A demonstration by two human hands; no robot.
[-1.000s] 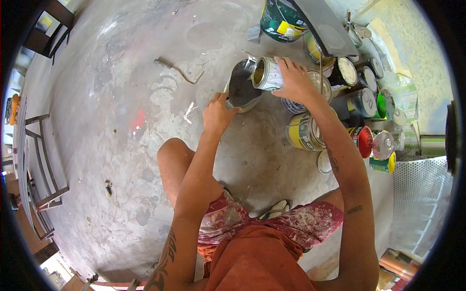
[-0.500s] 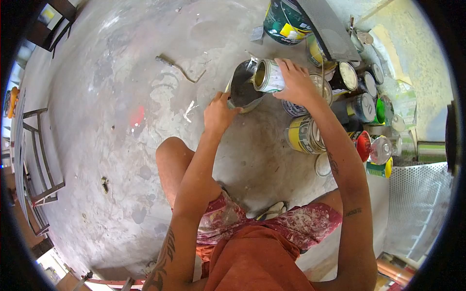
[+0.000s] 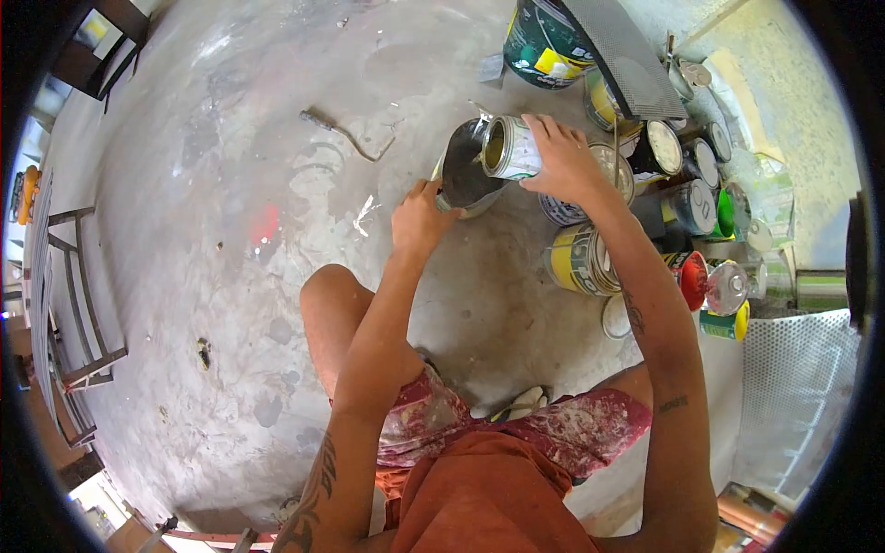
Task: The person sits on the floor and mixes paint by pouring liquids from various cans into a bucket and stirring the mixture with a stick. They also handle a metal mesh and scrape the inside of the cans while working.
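Observation:
My right hand (image 3: 559, 157) is wrapped round a paint can (image 3: 519, 149) with a whitish, streaked label. The can lies tipped on its side, its open mouth facing left over a bucket (image 3: 470, 184) with a dark interior. My left hand (image 3: 422, 219) grips the near left rim of that bucket, thumb and fingers closed on it. Whether anything flows out of the can is too small to tell. Something light-coloured and thin sticks up at the bucket's far rim.
Several paint cans crowd the right, among them a yellow-labelled can (image 3: 581, 258) and a large green bucket (image 3: 547, 46). A roller frame (image 3: 343, 134) lies on the floor ahead. A perforated metal sheet (image 3: 793, 396) stands at right, metal frames (image 3: 83, 286) at far left.
Both hands keep their holds on the can and the bucket, with the can still tipped. The whole view has shifted very slightly.

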